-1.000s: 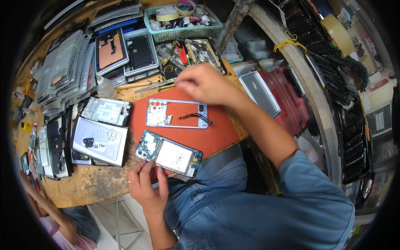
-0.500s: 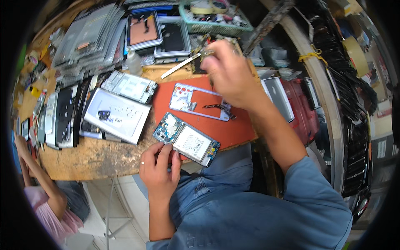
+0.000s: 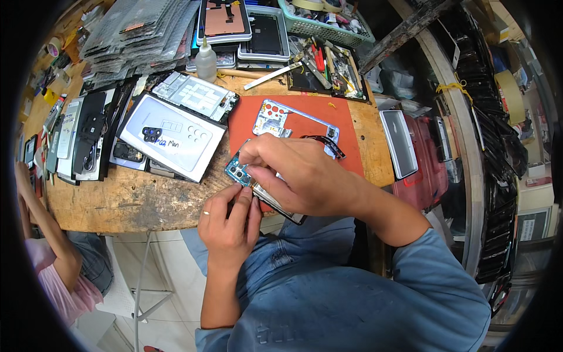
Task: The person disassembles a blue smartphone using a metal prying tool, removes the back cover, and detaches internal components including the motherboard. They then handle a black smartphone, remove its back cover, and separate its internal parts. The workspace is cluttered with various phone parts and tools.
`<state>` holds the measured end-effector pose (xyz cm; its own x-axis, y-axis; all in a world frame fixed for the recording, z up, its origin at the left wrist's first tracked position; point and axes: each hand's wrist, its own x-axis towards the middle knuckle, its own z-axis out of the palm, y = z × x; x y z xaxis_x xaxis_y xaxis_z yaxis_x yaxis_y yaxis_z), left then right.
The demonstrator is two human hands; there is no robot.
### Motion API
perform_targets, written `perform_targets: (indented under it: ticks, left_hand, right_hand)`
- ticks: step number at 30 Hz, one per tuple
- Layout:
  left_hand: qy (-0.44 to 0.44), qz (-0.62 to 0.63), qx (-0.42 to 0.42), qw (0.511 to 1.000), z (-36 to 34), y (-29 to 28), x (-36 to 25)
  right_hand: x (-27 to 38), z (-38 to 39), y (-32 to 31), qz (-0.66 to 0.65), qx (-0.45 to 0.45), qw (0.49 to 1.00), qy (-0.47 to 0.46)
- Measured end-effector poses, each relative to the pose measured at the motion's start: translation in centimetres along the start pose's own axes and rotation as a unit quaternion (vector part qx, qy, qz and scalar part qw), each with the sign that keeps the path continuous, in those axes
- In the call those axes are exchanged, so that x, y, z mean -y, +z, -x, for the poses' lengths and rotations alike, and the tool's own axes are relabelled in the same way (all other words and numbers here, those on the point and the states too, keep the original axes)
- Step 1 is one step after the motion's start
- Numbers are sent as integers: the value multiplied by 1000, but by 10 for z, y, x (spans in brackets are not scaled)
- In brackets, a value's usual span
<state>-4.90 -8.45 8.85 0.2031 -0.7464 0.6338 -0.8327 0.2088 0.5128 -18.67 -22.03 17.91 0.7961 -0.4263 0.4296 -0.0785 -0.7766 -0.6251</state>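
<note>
An opened smartphone (image 3: 231, 172) lies at the near edge of the red mat (image 3: 241, 114), its blue circuit board and part of its battery showing. My left hand (image 3: 230, 226), with a ring on one finger, grips the phone's near long edge with closed fingertips. Over the phone is my right hand (image 3: 299, 173), its thumb and fingers pinched at the circuit board. Whatever it pinches is hidden, and the hand covers much of the battery. Just beyond lies a lilac phone mid-frame (image 3: 271, 121), with a dark flex cable (image 3: 331, 145) across its right end.
Left of the mat are a boxed phone back cover (image 3: 176, 141) and a metal phone chassis (image 3: 193, 97). A dropper bottle (image 3: 206, 61), a tool tray (image 3: 319, 73) and a green basket (image 3: 328, 29) stand behind. Another person's arm (image 3: 44, 217) reaches in at the far left.
My right hand has come down from the tool tray to the phone's circuit board. My left hand stays at the phone's near edge. The whole view has shifted slightly.
</note>
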Motion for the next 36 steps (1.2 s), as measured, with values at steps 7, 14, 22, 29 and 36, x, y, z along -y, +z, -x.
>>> perform_targets:
  ticks: [7,14,22,29,36]
  left_hand:
    - [-2,0,4,1000,0,0,1]
    - [-3,2,4,1000,0,-1,1]
    - [2,-2,6,1000,-1,-3,1]
    - [-5,10,17,1000,1,-4,1]
    - [-1,18,11,1000,2,-3,2]
  right_hand:
    - [3,-1,2,24,10,1000,6]
    - [5,-4,0,50,25,998,-12]
    - [11,-3,-7,169,113,979,-11]
    - [21,-18,-15,165,129,973,-92]
    - [30,-25,-18,176,174,962,-120]
